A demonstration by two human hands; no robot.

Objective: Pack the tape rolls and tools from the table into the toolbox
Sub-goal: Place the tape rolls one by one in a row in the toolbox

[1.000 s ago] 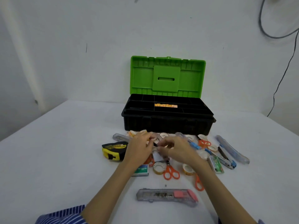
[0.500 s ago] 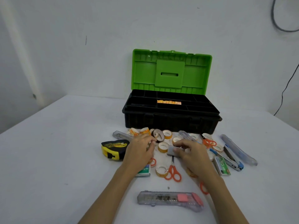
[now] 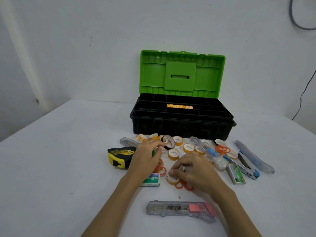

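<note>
Head view: tape roll (image 3: 172,180) under right grip (image 3: 193,170).

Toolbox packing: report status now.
Left hand pinching dark tape roll. Right hand on small tape roll. Toolbox open, nearly empty. Nothing blocking.

Tape rolls (image 3: 177,140) lie before the toolbox (image 3: 183,127); tape measure (image 3: 120,156) to their left.
</note>
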